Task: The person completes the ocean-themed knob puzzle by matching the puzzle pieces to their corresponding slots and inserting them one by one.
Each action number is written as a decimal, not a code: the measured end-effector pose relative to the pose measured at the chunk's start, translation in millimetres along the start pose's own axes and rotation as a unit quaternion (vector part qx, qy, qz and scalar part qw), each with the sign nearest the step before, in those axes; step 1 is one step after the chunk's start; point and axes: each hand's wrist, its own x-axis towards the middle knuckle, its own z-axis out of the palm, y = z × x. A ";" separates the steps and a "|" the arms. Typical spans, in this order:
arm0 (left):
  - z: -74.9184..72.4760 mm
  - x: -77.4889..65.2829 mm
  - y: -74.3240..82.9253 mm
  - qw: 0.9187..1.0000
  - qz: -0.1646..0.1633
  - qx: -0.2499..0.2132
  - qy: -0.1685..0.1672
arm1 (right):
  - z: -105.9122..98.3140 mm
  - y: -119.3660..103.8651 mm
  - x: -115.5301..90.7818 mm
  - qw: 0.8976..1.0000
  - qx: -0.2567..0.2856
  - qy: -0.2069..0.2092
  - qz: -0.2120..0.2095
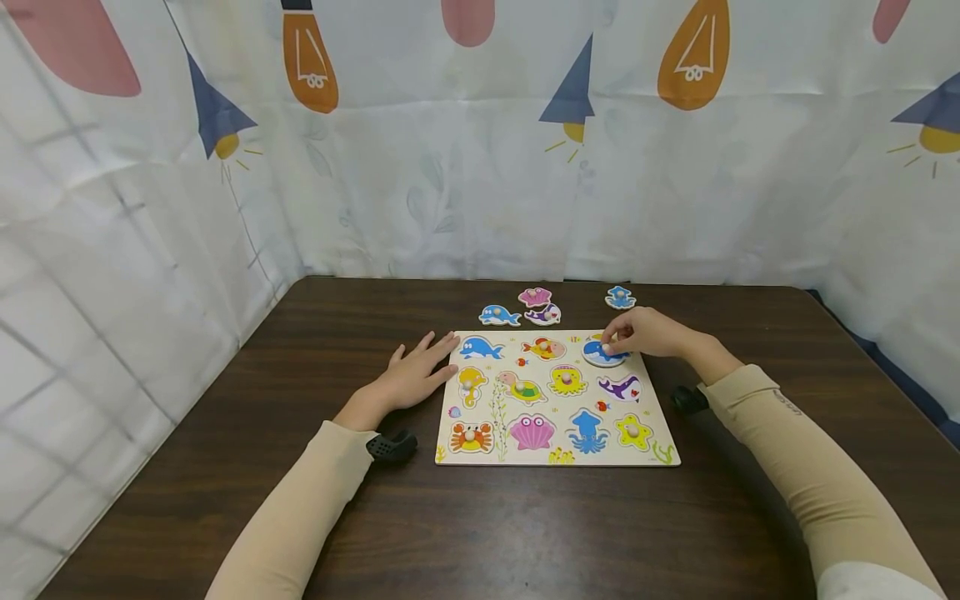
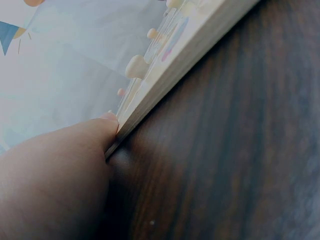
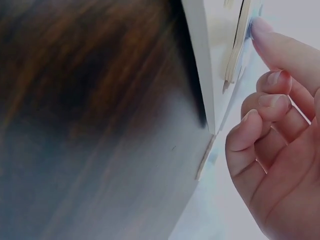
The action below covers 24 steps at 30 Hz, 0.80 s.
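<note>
A cream wooden peg puzzle board [image 1: 562, 410] with sea animal pictures lies on the brown table. At its upper right corner, my right hand [image 1: 647, 331] pinches a rounded blue whale puzzle piece [image 1: 597, 359]. The right wrist view shows the thumb [image 3: 275, 42] against that piece, which sits over the board surface; the other fingers are curled. My left hand [image 1: 408, 377] lies with fingers spread and extended at the board's left edge. In the left wrist view, a fingertip or thumb tip [image 2: 111, 120] touches the board's edge.
Behind the board lie loose pieces: a blue whale [image 1: 495, 316], a pink shell [image 1: 534, 297], a purple whale [image 1: 551, 316] and a blue squid [image 1: 620, 297]. Several knobbed pieces, including a crab [image 1: 459, 439] and a star [image 1: 634, 440], sit on the board. A printed curtain [image 1: 465, 192] hangs behind the table.
</note>
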 end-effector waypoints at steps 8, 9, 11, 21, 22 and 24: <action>0.2 -0.3 -0.3 1.000 0.002 0.001 0.000 | -0.5 1.6 1.8 1.000 -0.007 -0.008 -0.001; 0.2 -0.3 -0.4 1.000 0.002 0.001 0.000 | -0.3 1.7 1.9 1.000 -0.007 -0.009 0.000; 0.2 -0.3 -0.6 1.000 0.002 0.002 0.000 | 0.0 1.5 2.1 1.000 -0.006 -0.009 -0.001; 1.6 0.0 -1.6 1.000 0.005 0.003 0.002 | -0.4 0.9 1.0 1.000 -0.007 -0.008 -0.001; 1.8 0.0 -1.8 1.000 0.005 0.003 0.003 | -0.5 1.2 1.1 1.000 -0.009 -0.009 -0.002; 2.2 0.3 -1.9 1.000 0.005 0.002 0.004 | -1.0 1.4 1.0 1.000 -0.010 -0.010 -0.003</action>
